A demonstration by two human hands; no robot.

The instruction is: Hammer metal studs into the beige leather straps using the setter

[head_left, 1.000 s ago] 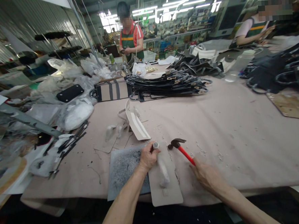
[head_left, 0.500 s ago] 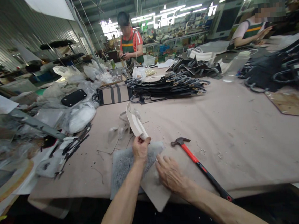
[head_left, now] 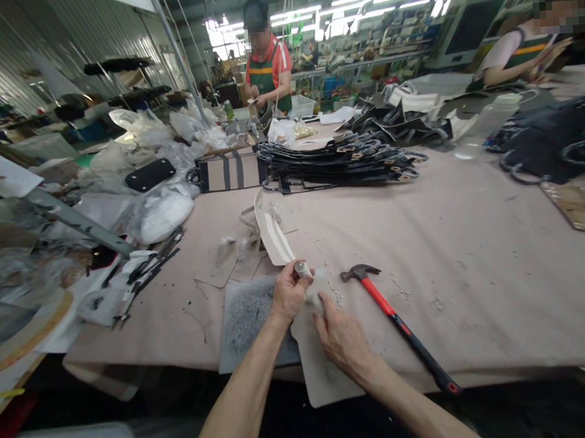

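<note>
My left hand [head_left: 291, 290] is closed around a small pale cylinder with a round metallic end [head_left: 302, 268]; its exact kind is unclear. Just beyond those fingers lies a curved cream strip with white bands [head_left: 274, 236]. My right hand [head_left: 343, 335] grips a flat beige panel [head_left: 319, 376], fingers bent on its upper part. The panel sticks out over the table's front edge and partly covers a worn grey pad [head_left: 244, 321]. To the right, a claw hammer with a red and black handle [head_left: 401, 325] rests on the table.
Dark bag pieces with handles [head_left: 338, 160] are stacked across the table [head_left: 453, 255]. Plastic bags [head_left: 161, 214] and thin dark strips [head_left: 152, 280] crowd the left. A clear bottle [head_left: 488, 128] stands back right. Two people work beyond the table.
My left hand has turned, bringing the cylinder's round end into view. My right hand now grips the panel instead of lying on it, and the panel has swung to the right.
</note>
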